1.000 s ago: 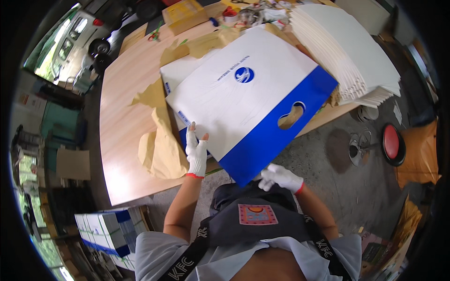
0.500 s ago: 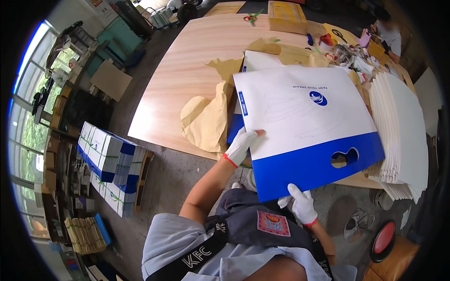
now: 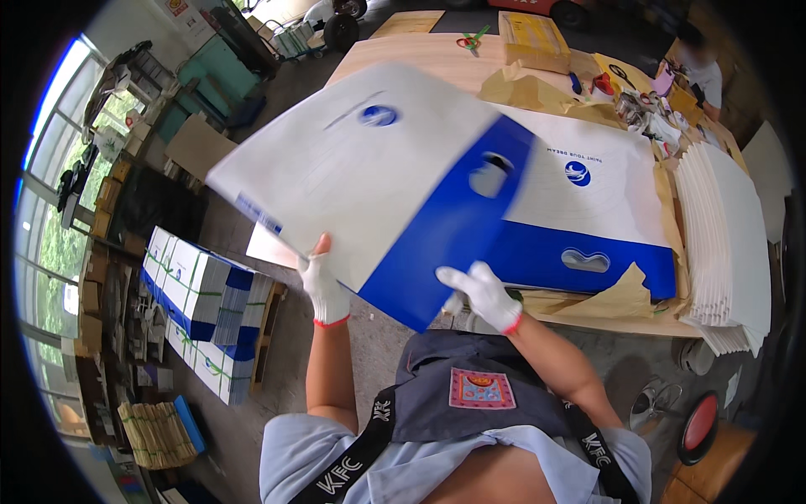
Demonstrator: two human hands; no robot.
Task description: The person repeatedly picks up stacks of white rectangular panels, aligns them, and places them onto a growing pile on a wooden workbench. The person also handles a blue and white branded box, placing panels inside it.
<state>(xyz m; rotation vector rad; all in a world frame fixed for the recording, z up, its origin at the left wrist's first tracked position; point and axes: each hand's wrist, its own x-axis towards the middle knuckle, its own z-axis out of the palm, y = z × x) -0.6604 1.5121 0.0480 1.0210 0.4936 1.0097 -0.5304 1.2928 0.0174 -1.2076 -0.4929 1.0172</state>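
White cotton gloves with red cuffs cover both of my hands, and between them I hold a flat white-and-blue carton sheet (image 3: 378, 181) lifted off the wooden table (image 3: 420, 59) and tilted, its far end blurred. Going from the left: stacks of strapped white-and-blue cartons (image 3: 197, 307) stand on the floor below my left elbow, well apart from the sheet. My left hand (image 3: 325, 287) rises from a bare forearm held nearly upright; the hand is closed, the thumb laid on the white face, gripping the sheet's near left edge. My right hand (image 3: 480, 292) comes in from a forearm angled up from the lower right; its fingers are spread fairly wide and lie flat on the blue band near the sheet's lowest corner, and I cannot tell whether any finger curls beneath. Behind the lifted sheet a second carton sheet (image 3: 588, 210) of the same kind lies flat on brown wrapping paper (image 3: 617, 296) on the table. Further right, a tall pile of white sheets (image 3: 726, 235) sits fanned at the table's edge, beside that lying sheet.
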